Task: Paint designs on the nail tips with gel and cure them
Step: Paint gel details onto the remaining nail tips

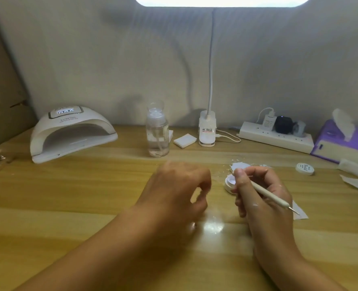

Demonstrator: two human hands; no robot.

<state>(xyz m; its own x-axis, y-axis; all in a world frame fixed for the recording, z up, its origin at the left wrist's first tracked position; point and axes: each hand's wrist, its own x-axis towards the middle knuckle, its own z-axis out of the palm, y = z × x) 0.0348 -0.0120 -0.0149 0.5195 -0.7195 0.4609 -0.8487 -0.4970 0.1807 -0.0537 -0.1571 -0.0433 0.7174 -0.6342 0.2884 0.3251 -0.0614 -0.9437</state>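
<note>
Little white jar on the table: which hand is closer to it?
Right. The right hand, gripping a thin tool, is just beside the jar; the left hand is off to the jar's left.

One pen [266,190], perhaps two jars [230,183] [304,168]

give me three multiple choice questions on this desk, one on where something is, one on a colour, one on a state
1. Where on the table does the nail lamp stand?
A. far left, at the back
B. at the front edge
C. far right

2. What colour is the tissue box?
A. green
B. purple
C. red

3. What is the right hand doing?
A. lying flat and empty
B. holding a slim tool
C. making an empty fist

Answers:
1 A, it sits at the left near the wall.
2 B, its sides are purple.
3 B, the fingers curl round the slim tool.
</note>
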